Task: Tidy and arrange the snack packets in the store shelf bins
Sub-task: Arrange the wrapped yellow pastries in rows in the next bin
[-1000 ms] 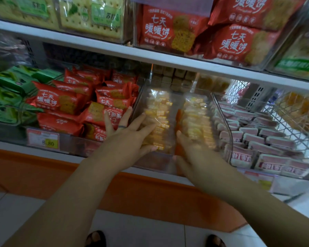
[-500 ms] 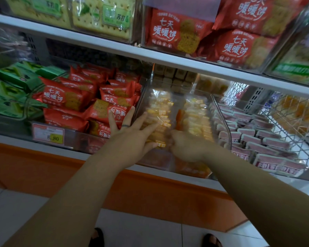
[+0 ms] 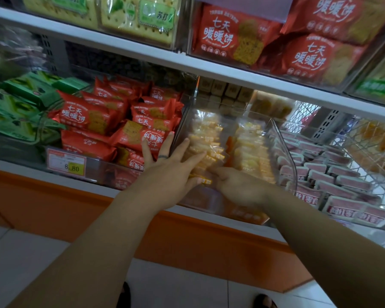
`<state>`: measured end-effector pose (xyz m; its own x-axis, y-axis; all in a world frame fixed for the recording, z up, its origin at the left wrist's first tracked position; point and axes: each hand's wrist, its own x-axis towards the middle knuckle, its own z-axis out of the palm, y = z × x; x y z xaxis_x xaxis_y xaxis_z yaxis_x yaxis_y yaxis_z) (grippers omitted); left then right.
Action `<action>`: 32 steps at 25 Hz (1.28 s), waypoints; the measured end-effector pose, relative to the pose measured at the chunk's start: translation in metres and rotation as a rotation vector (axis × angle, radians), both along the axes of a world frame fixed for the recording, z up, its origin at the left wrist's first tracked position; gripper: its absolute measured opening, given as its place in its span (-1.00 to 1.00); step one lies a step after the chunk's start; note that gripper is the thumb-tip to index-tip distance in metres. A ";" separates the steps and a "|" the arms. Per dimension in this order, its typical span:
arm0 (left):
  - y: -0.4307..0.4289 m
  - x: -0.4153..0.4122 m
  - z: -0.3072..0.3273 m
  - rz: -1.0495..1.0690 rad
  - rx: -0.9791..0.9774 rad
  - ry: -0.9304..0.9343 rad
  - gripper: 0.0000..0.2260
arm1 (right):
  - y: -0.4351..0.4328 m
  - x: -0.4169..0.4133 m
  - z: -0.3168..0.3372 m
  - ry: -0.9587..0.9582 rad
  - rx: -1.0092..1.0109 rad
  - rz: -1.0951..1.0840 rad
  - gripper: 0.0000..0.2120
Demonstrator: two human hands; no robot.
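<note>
left hand (image 3: 167, 174) fingers spread flat on yellow packets (image 3: 206, 141) | right hand (image 3: 238, 187) curled, gripping the front ones | yellow packets on edge in clear bin (image 3: 283, 150), two rows running front-to-back | red packets (image 3: 87, 114) in the bin to the left

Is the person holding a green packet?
No: the green packets sit far left, while the left hand and right hand are on the yellow packets.

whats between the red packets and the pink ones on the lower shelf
In the head view, a clear bin of yellow packets sits between them.
</note>
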<state>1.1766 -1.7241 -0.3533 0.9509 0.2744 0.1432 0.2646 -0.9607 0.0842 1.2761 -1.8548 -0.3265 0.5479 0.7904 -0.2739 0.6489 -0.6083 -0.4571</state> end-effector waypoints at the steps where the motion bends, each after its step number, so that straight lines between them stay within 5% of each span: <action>1: 0.000 0.000 0.000 0.002 0.001 0.003 -0.49 | 0.000 0.001 0.001 0.040 -0.007 0.002 -0.61; 8: -0.002 -0.001 0.003 0.018 0.026 0.022 -0.49 | -0.024 -0.012 0.015 -0.155 0.030 0.046 -0.74; 13: -0.001 0.001 0.006 0.031 0.049 0.028 -0.46 | -0.022 0.024 0.051 0.147 0.524 -0.278 -0.46; 16: -0.002 0.005 0.000 0.004 0.153 -0.151 -0.44 | 0.001 0.046 0.040 0.074 0.286 -0.166 -0.23; 20: -0.007 0.016 0.000 -0.096 0.261 -0.184 -0.40 | 0.022 0.057 0.041 -0.429 -0.267 0.162 -0.34; 23: -0.008 0.024 -0.001 -0.156 0.232 -0.216 -0.40 | 0.025 0.071 0.040 -0.717 -0.362 0.168 -0.42; 32: 0.021 0.059 0.003 -0.269 0.390 -0.072 -0.34 | 0.033 0.103 0.013 -0.355 0.094 -0.006 -0.71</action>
